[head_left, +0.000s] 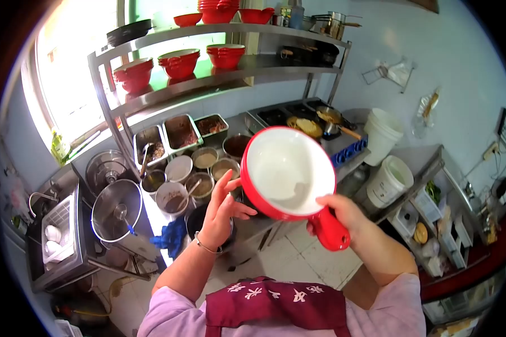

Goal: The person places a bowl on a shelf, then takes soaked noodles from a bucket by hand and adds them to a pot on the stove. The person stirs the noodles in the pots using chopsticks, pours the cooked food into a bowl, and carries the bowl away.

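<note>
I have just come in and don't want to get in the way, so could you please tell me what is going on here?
A person in a maroon apron is holding up a red handled bowl, its white inside facing the camera with no food visible. The right hand grips the handle; the left hand is open beside the rim, though contact is unclear. Steel food trays stand beyond, with stacked red bowls on the rack above.
</note>
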Demonstrator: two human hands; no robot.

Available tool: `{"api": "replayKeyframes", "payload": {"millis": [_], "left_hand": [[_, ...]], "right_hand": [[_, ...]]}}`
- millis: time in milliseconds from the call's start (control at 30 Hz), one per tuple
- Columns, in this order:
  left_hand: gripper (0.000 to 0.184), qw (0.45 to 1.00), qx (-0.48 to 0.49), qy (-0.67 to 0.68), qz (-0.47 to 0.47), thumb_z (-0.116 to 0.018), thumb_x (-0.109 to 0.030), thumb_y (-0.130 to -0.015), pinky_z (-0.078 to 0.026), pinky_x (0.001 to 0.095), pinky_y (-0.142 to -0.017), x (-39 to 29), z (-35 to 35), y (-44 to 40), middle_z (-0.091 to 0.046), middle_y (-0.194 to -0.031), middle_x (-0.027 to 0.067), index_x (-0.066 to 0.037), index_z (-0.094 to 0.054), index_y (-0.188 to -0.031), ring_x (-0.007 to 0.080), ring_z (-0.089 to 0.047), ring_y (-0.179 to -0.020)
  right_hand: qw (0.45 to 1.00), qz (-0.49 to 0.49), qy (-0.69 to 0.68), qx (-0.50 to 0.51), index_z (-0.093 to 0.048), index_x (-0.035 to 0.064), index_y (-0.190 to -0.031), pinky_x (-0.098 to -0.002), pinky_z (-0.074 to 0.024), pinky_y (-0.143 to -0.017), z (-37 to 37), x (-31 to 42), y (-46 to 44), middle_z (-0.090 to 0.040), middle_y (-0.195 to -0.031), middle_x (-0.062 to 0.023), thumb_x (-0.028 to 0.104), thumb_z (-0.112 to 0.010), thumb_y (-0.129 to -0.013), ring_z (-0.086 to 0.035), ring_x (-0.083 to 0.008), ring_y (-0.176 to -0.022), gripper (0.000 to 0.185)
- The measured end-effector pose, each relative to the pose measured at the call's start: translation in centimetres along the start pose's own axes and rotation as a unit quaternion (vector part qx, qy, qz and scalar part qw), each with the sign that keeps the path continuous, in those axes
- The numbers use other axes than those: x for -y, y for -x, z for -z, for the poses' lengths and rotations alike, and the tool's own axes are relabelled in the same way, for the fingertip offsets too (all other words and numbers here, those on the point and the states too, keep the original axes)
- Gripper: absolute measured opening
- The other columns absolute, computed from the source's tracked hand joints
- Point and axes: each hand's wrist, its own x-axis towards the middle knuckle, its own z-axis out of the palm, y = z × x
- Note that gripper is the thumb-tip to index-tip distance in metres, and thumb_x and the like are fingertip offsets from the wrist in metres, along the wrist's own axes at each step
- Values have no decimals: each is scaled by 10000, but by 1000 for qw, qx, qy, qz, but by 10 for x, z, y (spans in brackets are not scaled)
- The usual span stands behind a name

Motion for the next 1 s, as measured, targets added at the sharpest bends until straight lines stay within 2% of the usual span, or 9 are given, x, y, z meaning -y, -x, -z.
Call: {"api": "replayKeyframes", "payload": {"millis": [67, 100, 267, 467, 633, 767, 833, 867, 1000], "left_hand": [[475, 999, -46, -18, -7, -393, -142, -942, -500, 253, -674, 1, -15, 10, -419, -1311, 142, -74, -244, -1387, 195, -646, -799], [464, 995, -24, -95, -1, -416, -132, -931, -497, 250, -669, -29, 32, -67, -425, -1303, 142, -68, -268, -1366, 189, -642, -782], [466, 984, -99, -143, -25, -473, -78, -896, -491, 255, -649, 11, 15, -100, -470, -1236, 143, -54, -301, -1329, 162, -625, -748], [371, 911, -343, -227, 19, -444, -53, -900, -489, 237, -620, 42, 7, -74, -532, -1128, 143, -39, -378, -1265, 156, -620, -706], [306, 830, -507, -232, 23, -439, -71, -901, -495, 241, -591, 77, -50, -52, -546, -1063, 132, -47, -425, -1205, 162, -617, -654], [295, 796, -557, -232, 37, -438, -71, -900, -502, 241, -578, 97, -86, -64, -551, -1053, 136, -33, -427, -1193, 164, -616, -643], [288, 781, -570, -251, 43, -416, -92, -897, -504, 242, -573, 103, -101, -67, -560, -1041, 129, -44, -429, -1181, 156, -613, -626], [286, 775, -577, -253, 45, -415, -92, -897, -504, 242, -573, 103, -107, -70, -560, -1032, 129, -41, -427, -1179, 158, -614, -629], [273, 746, -610, -261, 50, -411, -94, -900, -508, 245, -572, 107, -124, -75, -560, -1007, 136, -30, -424, -1166, 169, -619, -626]], "right_hand": [[1000, -24, -18, -1, -507, -59, -1083, -393, -519, -577, 1, 29, -7, -627, -840, -184, 244, -493, -843, -618, -312, -617, 387], [996, 20, -77, 40, -510, -61, -1057, -388, -526, -591, -1, 68, -94, -618, -838, -185, 244, -468, -864, -617, -293, -623, 364], [992, 109, -22, 64, -510, -68, -1006, -371, -525, -589, 38, 208, -209, -608, -805, -195, 211, -449, -843, -613, -283, -642, 328], [988, 139, 5, 73, -520, -29, -1068, -405, -539, -627, 79, 316, -405, -613, -882, -177, 210, -448, -830, -630, -295, -713, 345], [984, 161, -46, 67, -485, -25, -1089, -456, -535, -673, 92, 351, -533, -599, -942, -187, 156, -427, -815, -626, -326, -756, 333], [986, 128, -107, 7, -468, 10, -1102, -519, -523, -695, 87, 381, -615, -586, -1011, -178, 146, -418, -827, -622, -338, -797, 311], [986, 102, -121, -52, -466, 31, -1106, -534, -524, -667, 78, 385, -615, -597, -990, -170, 143, -416, -832, -626, -344, -803, 300], [978, 109, -175, -28, -296, -43, -1287, -552, -559, -635, 82, 388, -639, -496, -1177, -251, 38, -516, -774, -627, -395, -898, 565], [974, 97, -206, -23, -200, -25, -1326, -541, -561, -668, 77, 396, -716, -480, -1181, -241, 48, -516, -772, -621, -391, -902, 642]]}}
